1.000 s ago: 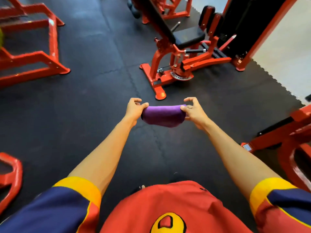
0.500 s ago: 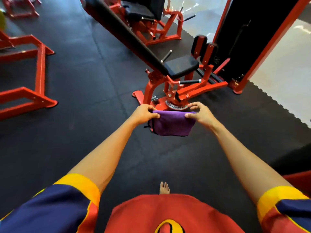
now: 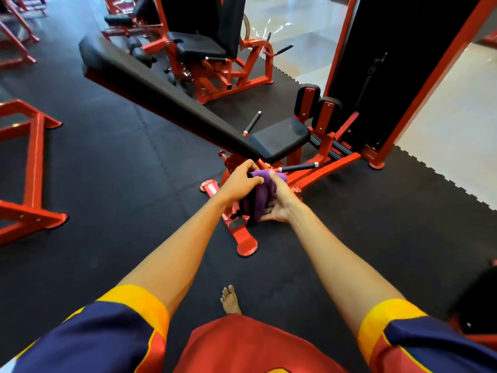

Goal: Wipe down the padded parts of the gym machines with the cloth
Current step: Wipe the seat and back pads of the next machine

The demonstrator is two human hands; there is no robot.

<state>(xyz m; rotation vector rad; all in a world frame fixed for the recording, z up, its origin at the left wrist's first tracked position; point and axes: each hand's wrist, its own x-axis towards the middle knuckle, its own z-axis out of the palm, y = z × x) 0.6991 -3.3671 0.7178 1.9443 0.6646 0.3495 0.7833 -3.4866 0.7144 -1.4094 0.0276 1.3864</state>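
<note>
Between our hands, cloth (image 3: 265,196): purple, bunched into a hanging wad, held in the air in front of the machine's red base; it touches no pad.
Left hand (image 3: 239,184): fingers curled, thumb and fingertips pinch the cloth's top edge.
Right hand (image 3: 281,204): palm turned toward the cloth, which lies against it; thumb at the lower edge. Fingers look wrapped over the top, but the cloth partly hides them, so we are not sure.
Seat pad (image 3: 279,138): black, just beyond our hands and a little higher in view; nothing rests on it.
Back pad (image 3: 161,92): long, black, slanting up and away to the left from the seat.
Leg pads (image 3: 308,99): two upright black pads on red brackets, just past the seat on the right.
Grip bars (image 3: 297,167): one black bar sticks out right below the seat, near our right fingers; another rises left of the seat.
Machine frame (image 3: 242,239): red, its foot on the mat below our hands.
Weight tower (image 3: 390,63): black panel in red uprights, behind the leg pads.
Second machine (image 3: 199,47): red frame, black seat, farther back.
Floor mat (image 3: 121,170): black rubber tiles; pale floor beyond its right edge.
Left rack (image 3: 35,168): red tubing, well apart from us.
Bare foot (image 3: 230,300): on the mat, between our arms.
</note>
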